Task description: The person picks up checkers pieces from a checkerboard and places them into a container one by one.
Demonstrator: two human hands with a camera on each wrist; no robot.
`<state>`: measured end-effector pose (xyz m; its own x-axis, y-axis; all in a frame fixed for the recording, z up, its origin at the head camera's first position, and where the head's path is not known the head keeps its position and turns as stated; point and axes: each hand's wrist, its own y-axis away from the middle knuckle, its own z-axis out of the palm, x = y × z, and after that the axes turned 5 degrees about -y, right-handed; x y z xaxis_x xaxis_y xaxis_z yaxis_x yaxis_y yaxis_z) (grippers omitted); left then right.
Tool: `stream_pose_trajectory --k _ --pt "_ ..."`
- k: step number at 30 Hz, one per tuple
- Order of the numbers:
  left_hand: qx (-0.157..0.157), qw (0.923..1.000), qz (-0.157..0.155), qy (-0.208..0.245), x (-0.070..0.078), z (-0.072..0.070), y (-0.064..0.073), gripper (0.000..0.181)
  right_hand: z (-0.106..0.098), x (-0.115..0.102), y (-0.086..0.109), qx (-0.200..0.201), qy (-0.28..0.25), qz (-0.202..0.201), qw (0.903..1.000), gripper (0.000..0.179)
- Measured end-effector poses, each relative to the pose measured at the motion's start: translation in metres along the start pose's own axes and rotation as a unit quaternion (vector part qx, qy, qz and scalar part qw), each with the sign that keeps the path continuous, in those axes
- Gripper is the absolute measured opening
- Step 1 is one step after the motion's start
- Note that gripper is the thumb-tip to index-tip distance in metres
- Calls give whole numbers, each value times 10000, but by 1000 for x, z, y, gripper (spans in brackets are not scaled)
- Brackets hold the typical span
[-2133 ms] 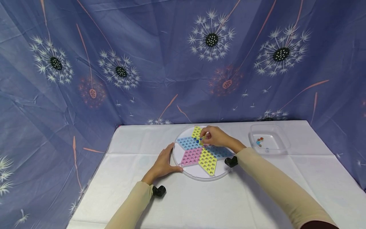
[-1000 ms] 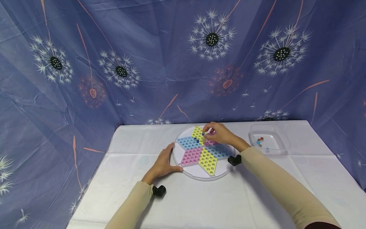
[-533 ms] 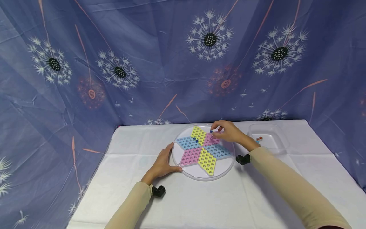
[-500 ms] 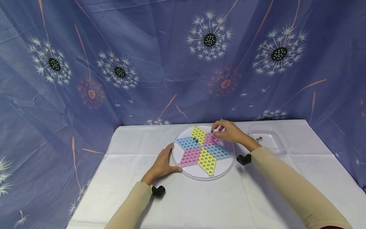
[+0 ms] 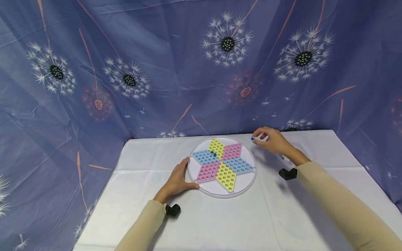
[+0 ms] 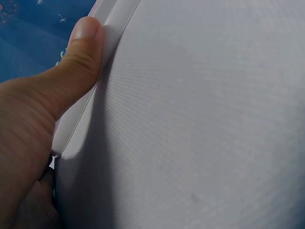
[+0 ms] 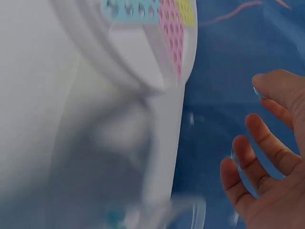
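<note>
A round white Chinese checkers board (image 5: 242, 183) with a star of pink, yellow and light blue points lies on the table. My left hand (image 5: 178, 180) rests against its left rim, thumb and fingers spread; in the left wrist view the thumb (image 6: 78, 67) presses on the rim's side. Two blue marbles (image 5: 215, 154) sit near the star's centre, between the upper yellow and left blue points. Off the board's right side, my right hand (image 5: 272, 141) pinches a small blue marble (image 5: 252, 138) between thumb and forefinger, above the table.
A clear plastic tub (image 5: 306, 143) stands on the right of the table, partly hidden behind the right hand and forearm. A white cloth (image 5: 245, 223) covers the table. A purple curtain (image 5: 176, 69) with dandelion prints hangs behind and on the left.
My right hand has lifted a blue marble from near the star's centre and carried it right, past the board's rim toward the tub. The left hand keeps its place on the rim.
</note>
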<state>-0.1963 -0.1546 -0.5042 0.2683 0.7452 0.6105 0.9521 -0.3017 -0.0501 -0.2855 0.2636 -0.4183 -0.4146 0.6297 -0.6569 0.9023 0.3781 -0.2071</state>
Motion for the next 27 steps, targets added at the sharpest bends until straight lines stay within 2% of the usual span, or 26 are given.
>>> stream_pose_trajectory --k 5,10,14,19,27 --pt "-55 10000 -39 -37 -1 1 0 126 -21 17 17 175 108 132 9997 25" --pt "-109 9999 -106 -26 -1 1 -1 127 -38 34 31 294 56 533 9981 29" --pt "-124 9999 -94 -26 -1 1 0 126 -48 46 39 401 308 754 9959 31" --pt "-95 9999 -86 -81 -4 0 3 126 -50 55 43 305 377 999 9938 32" --pt "-133 9999 10 -70 -4 0 0 127 -50 57 45 161 605 1041 9926 28"
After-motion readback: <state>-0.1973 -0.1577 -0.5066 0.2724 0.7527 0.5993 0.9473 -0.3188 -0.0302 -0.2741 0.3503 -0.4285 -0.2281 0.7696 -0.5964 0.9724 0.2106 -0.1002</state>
